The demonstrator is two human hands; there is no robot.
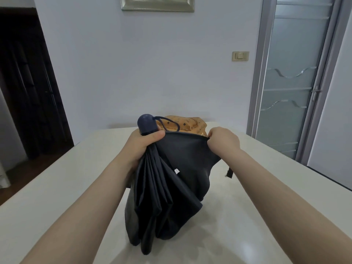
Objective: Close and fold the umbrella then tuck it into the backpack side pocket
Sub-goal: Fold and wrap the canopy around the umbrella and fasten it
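your left hand (144, 143) fingers wrapped round umbrella (167, 178) just below handle, held over worktop (247, 216). right hand (222, 139) pinches canopy edge. umbrella collapsed, pleats half gathered. left: finish folding, tuck into backpack (187, 124) side pocket, pocket not visible.

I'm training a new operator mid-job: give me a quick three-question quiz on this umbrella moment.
1. True or false: the left hand grips the umbrella just below its rounded handle.
2. What does the right hand pinch? A) the wrist loop B) the canopy's fabric edge C) the backpack
3. Fill in: the tan backpack sits ____ the umbrella on the white table.

Key: 1 true. 2 B. 3 behind.
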